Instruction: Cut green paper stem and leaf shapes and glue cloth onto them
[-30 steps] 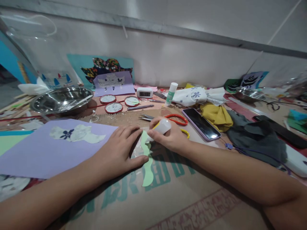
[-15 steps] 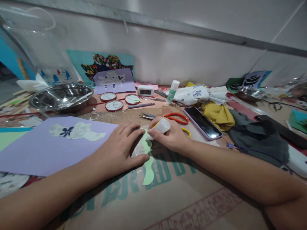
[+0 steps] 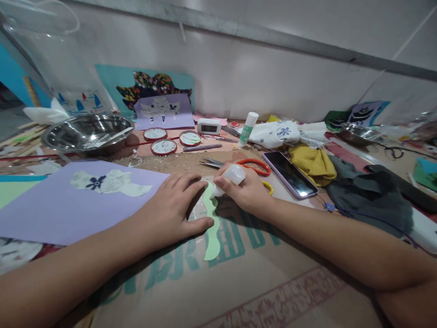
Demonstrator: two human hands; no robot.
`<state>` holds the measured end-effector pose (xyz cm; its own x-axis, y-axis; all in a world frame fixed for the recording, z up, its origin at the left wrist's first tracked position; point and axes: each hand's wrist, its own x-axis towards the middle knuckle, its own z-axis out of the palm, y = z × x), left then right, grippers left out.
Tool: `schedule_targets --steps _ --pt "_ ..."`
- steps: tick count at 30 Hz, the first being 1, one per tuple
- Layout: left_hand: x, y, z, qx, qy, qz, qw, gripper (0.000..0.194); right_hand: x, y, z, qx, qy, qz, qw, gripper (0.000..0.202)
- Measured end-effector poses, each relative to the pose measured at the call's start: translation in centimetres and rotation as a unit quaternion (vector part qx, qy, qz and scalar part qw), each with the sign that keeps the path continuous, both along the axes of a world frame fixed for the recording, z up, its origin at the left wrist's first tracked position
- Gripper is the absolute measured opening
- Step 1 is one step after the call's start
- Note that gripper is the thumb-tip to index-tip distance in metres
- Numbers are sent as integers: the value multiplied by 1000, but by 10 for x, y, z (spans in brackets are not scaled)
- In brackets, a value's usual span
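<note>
One pale green strip (image 3: 213, 238) lies on the cardboard (image 3: 170, 298) before you. Your left hand (image 3: 175, 202) has its grip open, thumb at the strip's left edge. Your right hand (image 3: 251, 192) has its grip closed around a white bottle (image 3: 235, 175), nozzle down at the strip's far half. Left of the strip lies a purple sheet (image 3: 92, 218); right, a phone (image 3: 290, 175).

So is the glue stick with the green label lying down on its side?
No, the glue stick stands upright near the phone.
</note>
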<state>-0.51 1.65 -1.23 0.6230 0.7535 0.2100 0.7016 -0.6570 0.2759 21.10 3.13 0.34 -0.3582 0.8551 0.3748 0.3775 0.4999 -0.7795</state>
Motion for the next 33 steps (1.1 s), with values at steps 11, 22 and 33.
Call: schedule_targets --steps 11,22,33 --pt "1 -1 2 1 11 -2 1000 67 -1 3 -1 14 10 6 1000 46" --pt "0 0 -1 15 17 -7 1000 69 0 -2 2 -18 101 -8 995 23" --pt "1 1 2 1 21 -7 1000 73 2 0 -1 -53 104 30 993 31"
